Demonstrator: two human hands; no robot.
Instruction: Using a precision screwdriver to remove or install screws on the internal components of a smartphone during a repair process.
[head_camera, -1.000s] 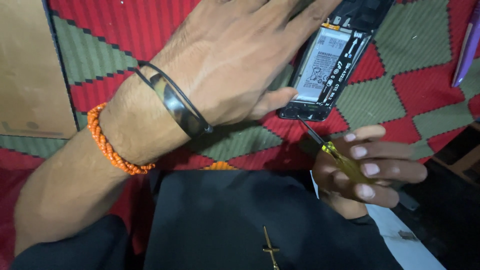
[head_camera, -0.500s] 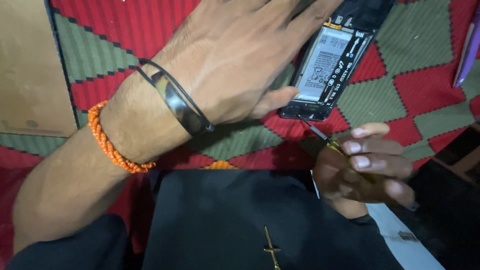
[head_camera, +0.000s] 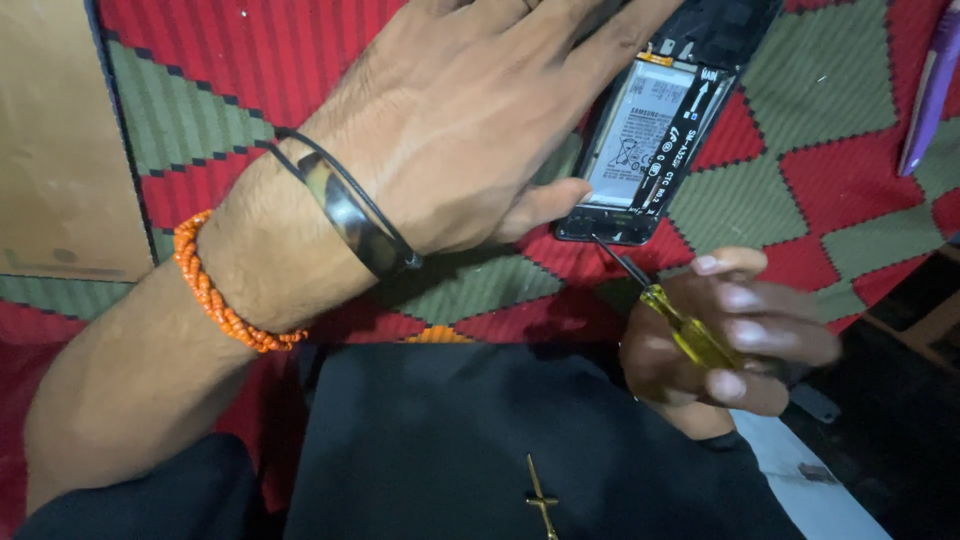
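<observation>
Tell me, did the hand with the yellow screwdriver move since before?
Yes. The right hand rolled its fingers round the screwdriver; its tip stayed at the near edge of the opened phone.

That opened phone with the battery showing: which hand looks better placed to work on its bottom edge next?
The right hand, probably. It grips the yellow-handled screwdriver, whose tip sits at the opened phone's lower edge. The left hand lies flat across the phone, steadying it, and holds no tool.
</observation>
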